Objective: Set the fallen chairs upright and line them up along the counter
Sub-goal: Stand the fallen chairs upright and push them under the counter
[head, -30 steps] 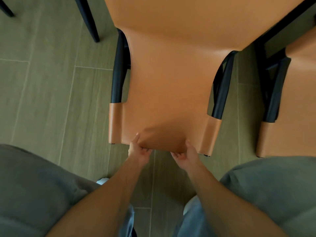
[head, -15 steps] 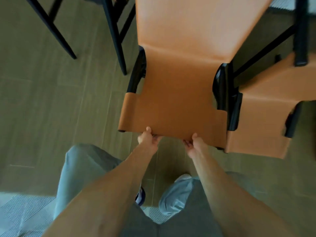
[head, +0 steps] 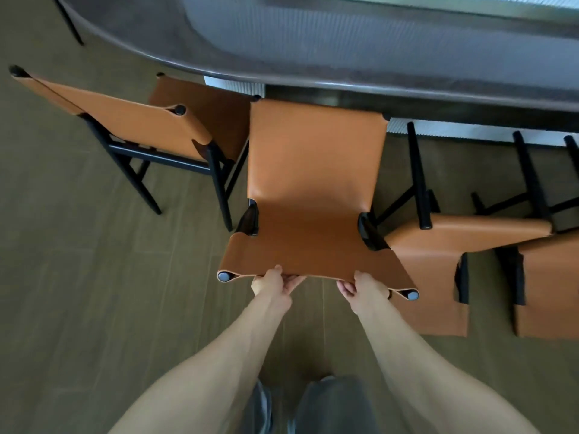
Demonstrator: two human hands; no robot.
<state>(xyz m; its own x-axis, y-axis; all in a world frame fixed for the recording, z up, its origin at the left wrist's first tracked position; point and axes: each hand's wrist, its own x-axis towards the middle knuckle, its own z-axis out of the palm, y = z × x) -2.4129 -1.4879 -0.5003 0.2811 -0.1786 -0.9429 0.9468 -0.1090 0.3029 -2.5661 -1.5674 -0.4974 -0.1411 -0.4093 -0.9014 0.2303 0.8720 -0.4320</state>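
Observation:
An orange leather chair with a black frame is tilted back toward me in the middle of the view. My left hand and my right hand both grip the top edge of its backrest. Its seat points at the dark curved counter. One upright orange chair stands to the left at the counter. A fallen orange chair lies on the floor to the right, legs pointing at the counter, and another fallen chair lies beyond it at the right edge.
The wood-plank floor stretches open to the left and toward me. A thin black leg stands at the far left under the counter's end. My legs in grey trousers are at the bottom.
The view has pulled up and back as I stood, bringing the counter into sight. The held chair's backrest has risen off the floor with both hands still on its top edge.

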